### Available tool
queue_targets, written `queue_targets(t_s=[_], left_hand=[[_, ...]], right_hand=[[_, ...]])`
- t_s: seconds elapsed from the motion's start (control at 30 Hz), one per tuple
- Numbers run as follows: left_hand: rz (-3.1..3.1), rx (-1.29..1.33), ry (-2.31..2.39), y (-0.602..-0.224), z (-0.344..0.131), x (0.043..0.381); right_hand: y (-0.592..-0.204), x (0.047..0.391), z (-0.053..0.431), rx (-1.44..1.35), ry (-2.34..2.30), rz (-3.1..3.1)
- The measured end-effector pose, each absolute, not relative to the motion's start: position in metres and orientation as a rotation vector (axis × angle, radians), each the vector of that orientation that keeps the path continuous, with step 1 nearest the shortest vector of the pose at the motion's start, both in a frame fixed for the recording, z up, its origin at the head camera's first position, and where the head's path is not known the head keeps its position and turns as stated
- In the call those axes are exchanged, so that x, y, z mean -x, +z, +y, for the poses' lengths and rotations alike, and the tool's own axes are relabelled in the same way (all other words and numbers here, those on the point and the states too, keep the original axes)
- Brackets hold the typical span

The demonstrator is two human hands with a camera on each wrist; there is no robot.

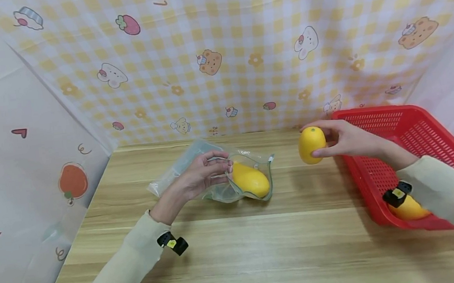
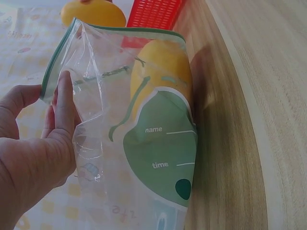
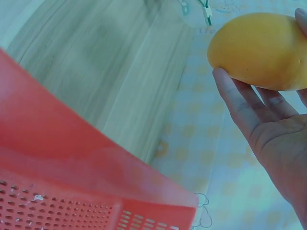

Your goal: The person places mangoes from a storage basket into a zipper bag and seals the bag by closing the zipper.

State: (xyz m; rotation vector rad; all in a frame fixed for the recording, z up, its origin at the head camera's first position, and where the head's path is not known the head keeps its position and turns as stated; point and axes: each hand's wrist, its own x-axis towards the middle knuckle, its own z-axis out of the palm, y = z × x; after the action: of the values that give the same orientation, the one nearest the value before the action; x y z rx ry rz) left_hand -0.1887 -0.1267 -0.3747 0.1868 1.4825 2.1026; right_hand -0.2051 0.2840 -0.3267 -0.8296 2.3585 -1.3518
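Note:
My left hand (image 1: 199, 176) pinches the edge of a clear zip bag (image 2: 103, 115) at its mouth, so the mouth gapes open toward the right. The bag has green trim and a green label printed "name" and "time". Inside it lies a yellow mango (image 1: 252, 181), near the opening. My right hand (image 1: 349, 140) grips another yellow mango (image 1: 311, 145) between thumb and fingers, raised over the table to the right of the bag. In the right wrist view this mango (image 3: 259, 51) has the fingers along its underside.
A red perforated basket (image 1: 358, 183) stands on the right of the wooden table (image 1: 239, 255), partly beneath my right forearm. One yellow-orange fruit (image 1: 408, 209) shows in its near corner. A checkered cloth (image 1: 245, 79) hangs behind the table, and a white printed sheet (image 1: 27, 181) lines the left.

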Motion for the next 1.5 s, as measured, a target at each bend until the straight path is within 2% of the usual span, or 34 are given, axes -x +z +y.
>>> queue_targets(t_s=[1.5], left_hand=[[1.477, -0.192, 2.11, -0.373, -0.128, 0.189]], right_hand=[[-0.34, 0.214, 0.227, 0.968, -1.419, 2.197]])
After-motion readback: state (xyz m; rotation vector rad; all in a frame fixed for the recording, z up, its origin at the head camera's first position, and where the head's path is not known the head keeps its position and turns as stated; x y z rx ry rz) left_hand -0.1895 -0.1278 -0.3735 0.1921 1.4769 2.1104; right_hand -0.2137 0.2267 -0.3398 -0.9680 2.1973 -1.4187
